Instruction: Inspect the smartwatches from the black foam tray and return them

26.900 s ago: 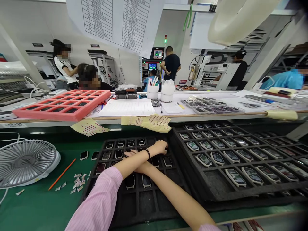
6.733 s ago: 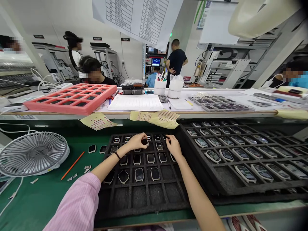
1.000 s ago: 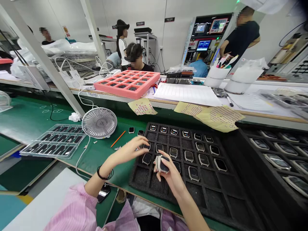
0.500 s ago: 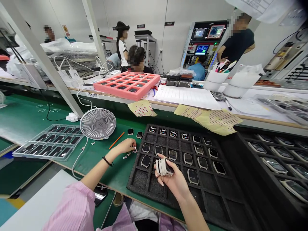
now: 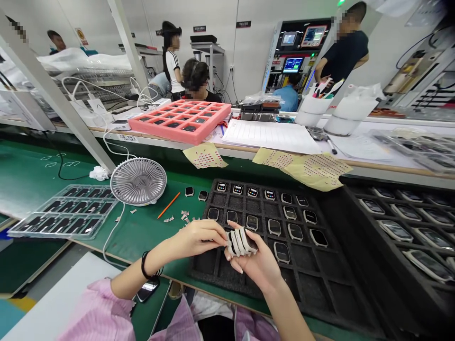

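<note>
Cradling a fanned stack of white-cased watches point(image 5: 241, 241) across the fingers of the right hand point(image 5: 258, 263), the grip curled closed around it, thumb lying along the top edge. Pressing against the stack's left end, the pinched-together fingertips point(image 5: 223, 237) of the left hand point(image 5: 194, 238), with a black bracelet point(image 5: 144, 266) on that wrist and a pink striped sleeve point(image 5: 95, 319) behind it. Hanging over the near cells of a black foam tray point(image 5: 209, 270), both hands and the stack, the tray's bare cells showing just below. Farther along that tray, rows of dark-screened watches point(image 5: 274, 227), one to a cell. Lying left of the tray on the green counter point(image 5: 149, 237): two loose watches point(image 5: 189, 191), small white scraps point(image 5: 183, 217) and an orange pencil point(image 5: 168, 205). Beyond those, a gray desk fan point(image 5: 138, 181) and a clear plastic tray point(image 5: 62, 211) of dark parts. Resting under the left forearm, a phone point(image 5: 147, 290). Draped over the far counter edge, perforated yellow sheets point(image 5: 316, 171), with a pink foam tray point(image 5: 179, 135) higher up. Off to the right, a second black tray point(image 5: 394, 232) of watches.
</note>
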The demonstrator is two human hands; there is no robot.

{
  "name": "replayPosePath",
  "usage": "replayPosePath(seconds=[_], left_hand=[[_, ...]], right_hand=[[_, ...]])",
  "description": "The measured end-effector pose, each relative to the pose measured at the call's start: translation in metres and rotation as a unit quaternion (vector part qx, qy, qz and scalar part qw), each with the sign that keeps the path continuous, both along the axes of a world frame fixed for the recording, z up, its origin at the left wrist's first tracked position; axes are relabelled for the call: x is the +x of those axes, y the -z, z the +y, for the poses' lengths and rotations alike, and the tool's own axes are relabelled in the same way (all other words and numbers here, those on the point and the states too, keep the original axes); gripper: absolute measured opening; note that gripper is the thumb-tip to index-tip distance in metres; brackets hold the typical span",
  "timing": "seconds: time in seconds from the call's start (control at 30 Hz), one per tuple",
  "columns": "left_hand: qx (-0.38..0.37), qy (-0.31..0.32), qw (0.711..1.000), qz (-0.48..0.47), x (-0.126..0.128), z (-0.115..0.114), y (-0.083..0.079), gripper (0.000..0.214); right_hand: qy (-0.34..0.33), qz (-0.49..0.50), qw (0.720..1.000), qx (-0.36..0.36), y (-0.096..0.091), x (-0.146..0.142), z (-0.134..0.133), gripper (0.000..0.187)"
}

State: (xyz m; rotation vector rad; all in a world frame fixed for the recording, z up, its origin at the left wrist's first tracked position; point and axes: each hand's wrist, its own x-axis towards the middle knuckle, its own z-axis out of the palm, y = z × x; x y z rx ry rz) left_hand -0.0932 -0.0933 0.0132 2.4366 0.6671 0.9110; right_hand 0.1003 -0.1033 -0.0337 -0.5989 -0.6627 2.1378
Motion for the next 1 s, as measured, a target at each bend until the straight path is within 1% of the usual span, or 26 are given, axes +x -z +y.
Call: replayPosePath(seconds=[0.1, 0.27, 0.43, 0.47, 0.53, 0.6, 0.67, 0.77, 0.9, 1.0], left_hand=[[0.044, 0.002, 0.999, 0.013, -0.001, 0.002, 0.001, 0.021], [0.064, -0.018, 0.997, 0.028, -0.002, 0.001, -0.001, 0.021], [0.091, -0.005, 0.993, 0.069, 0.002, 0.001, 0.000, 0.019], [0.080, -0.003, 0.994, 0.078, 0.003, 0.001, -0.001, 0.019], [0.028, 0.015, 0.996, 0.083, 0.002, 0.002, -0.002, 0.018], [-0.035, 0.043, 0.996, 0.070, 0.001, 0.002, -0.001, 0.018], [-0.071, 0.058, 0.994, 0.053, 0.000, 0.000, 0.003, 0.017], [-0.089, 0.042, 0.995, 0.030, -0.002, -0.005, 0.015, 0.013], [-0.125, 0.010, 0.992, 0.018, -0.003, -0.013, 0.035, 0.021], [-0.166, -0.016, 0.986, 0.015, -0.007, -0.015, 0.046, 0.027]], right_hand=[[0.000, 0.020, 1.000, -0.018, -0.002, 0.002, -0.002, 0.045], [0.000, 0.023, 1.000, -0.017, -0.005, 0.004, -0.002, 0.045], [0.011, 0.012, 1.000, 0.002, -0.005, 0.004, -0.004, 0.050], [0.011, 0.006, 1.000, 0.005, -0.003, 0.004, -0.004, 0.051], [0.001, -0.009, 1.000, 0.007, -0.001, 0.005, -0.005, 0.053], [-0.015, -0.026, 1.000, 0.007, 0.002, 0.007, -0.006, 0.055], [-0.034, -0.041, 0.999, 0.012, 0.004, 0.007, -0.009, 0.055], [-0.054, -0.055, 0.997, 0.017, 0.007, 0.007, -0.016, 0.056], [-0.063, -0.054, 0.997, 0.010, 0.014, 0.001, -0.024, 0.062], [-0.076, -0.042, 0.996, -0.011, 0.021, -0.006, -0.027, 0.065]])
